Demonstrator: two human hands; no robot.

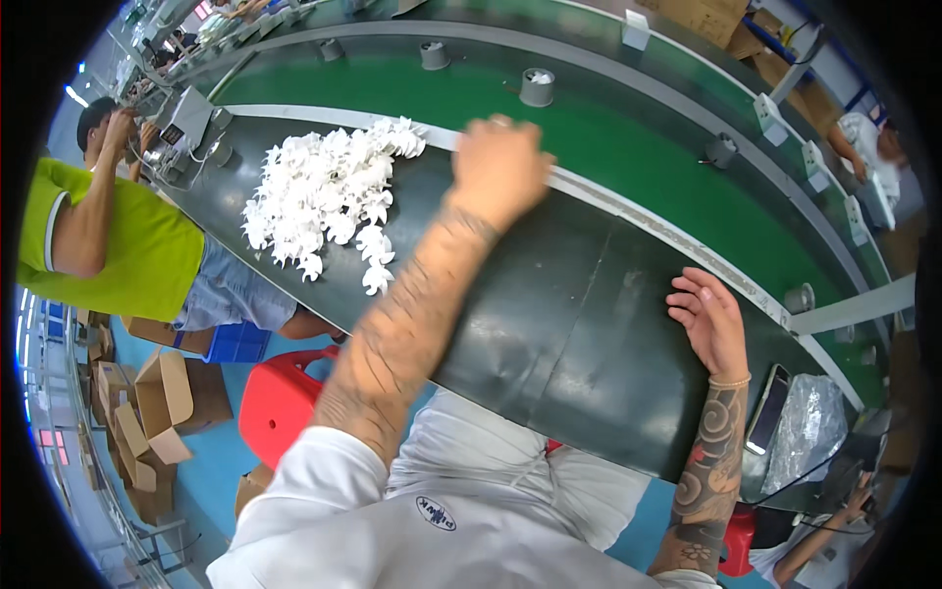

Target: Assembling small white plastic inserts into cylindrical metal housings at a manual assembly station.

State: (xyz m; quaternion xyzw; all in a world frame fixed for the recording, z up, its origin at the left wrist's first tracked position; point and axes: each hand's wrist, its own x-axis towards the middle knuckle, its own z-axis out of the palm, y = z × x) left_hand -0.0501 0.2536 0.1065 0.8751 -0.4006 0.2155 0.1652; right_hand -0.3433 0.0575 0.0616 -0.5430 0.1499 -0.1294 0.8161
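My left hand (498, 169) reaches forward over the dark work table (559, 324), up to the pale strip along the green conveyor belt (608, 147). Its fingers are curled and blurred, so whether it holds anything does not show. Just left of it lies a heap of several small white star-shaped pieces (329, 196). My right hand (708, 319) rests palm up on the table near the right edge, fingers loosely apart and empty. A bead bracelet circles that wrist.
Grey cups (537, 87) ride on the belt. A phone (768, 407) and a clear plastic bag (810, 427) lie at the table's right end. A person in a green shirt (118, 245) stands at left. A red stool (280, 398) and cardboard boxes (157, 402) sit on the floor.
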